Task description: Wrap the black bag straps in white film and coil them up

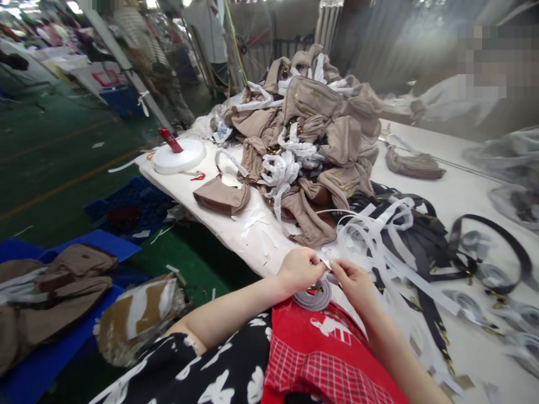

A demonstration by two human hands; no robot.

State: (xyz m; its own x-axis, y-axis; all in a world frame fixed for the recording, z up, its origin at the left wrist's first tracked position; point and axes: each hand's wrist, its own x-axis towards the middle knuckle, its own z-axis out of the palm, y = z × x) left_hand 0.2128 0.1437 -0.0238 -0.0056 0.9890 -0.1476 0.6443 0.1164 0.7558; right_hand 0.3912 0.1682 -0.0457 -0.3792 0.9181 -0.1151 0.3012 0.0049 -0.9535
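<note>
At the table's near edge my left hand (300,271) is closed, its thumb and fingertips by one end of a small white strip (325,264). My right hand (352,281) pinches the other end of that strip between thumb and fingers. Just under my left hand is a rolled grey strap (315,300) with a bit of gold-coloured metal, above the red apron (332,331). Whether my left hand also bears on the roll is hidden. Long white strips (391,241) lie curled to the right of my hands.
Brown bags (311,101) are heaped on the white table (227,233), with one brown bag (222,195) apart at left. A white reel (179,157) stands at the corner. Black straps (433,241) and rolled straps (494,278) lie right. Blue bins (95,244) stand on the floor.
</note>
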